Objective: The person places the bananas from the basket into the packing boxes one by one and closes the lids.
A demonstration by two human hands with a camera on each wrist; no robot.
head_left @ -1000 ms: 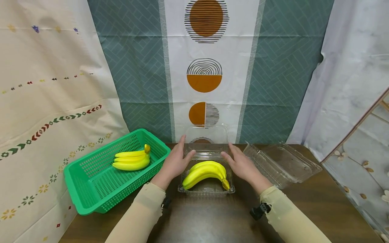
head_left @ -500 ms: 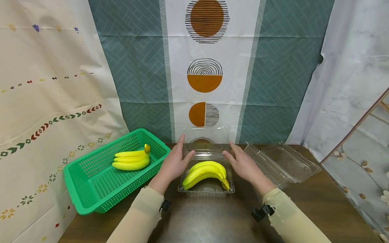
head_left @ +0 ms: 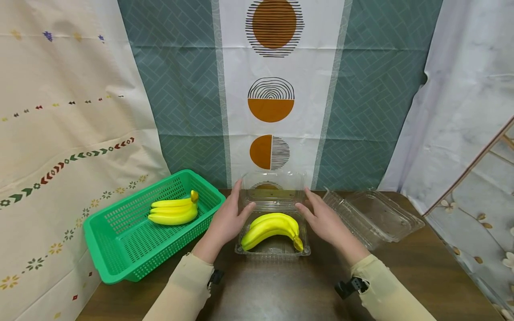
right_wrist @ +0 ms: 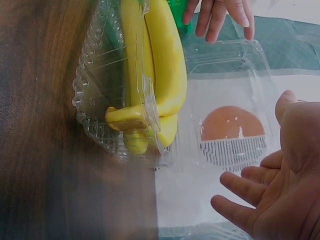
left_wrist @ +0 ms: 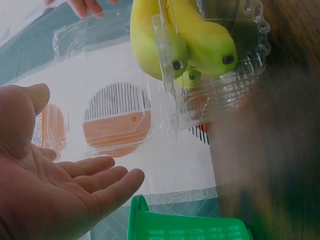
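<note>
The bananas (head_left: 273, 223) lie in a clear plastic box (head_left: 273, 255) in front of the person, a bright yellow bunch arched away from them, its brownish stem at four o'clock and its tips near eight. Seen up close from the left wrist, those tips turn greenish and end in dark spots. The box's lid (head_left: 273, 194) stands raised at twelve o'clock. Both hands are spread wide, fingers mostly straight and gripping nothing: the left hand (head_left: 228, 218) at the lid's nine o'clock side, the right hand (head_left: 323, 218) at its three. I cannot tell whether either touches it. Over at nine o'clock, a green basket (head_left: 136, 247) holds another bunch (head_left: 172, 211); toward two, a second clear box (head_left: 377, 216) lies opened on the brown table (head_left: 265, 285).
</note>
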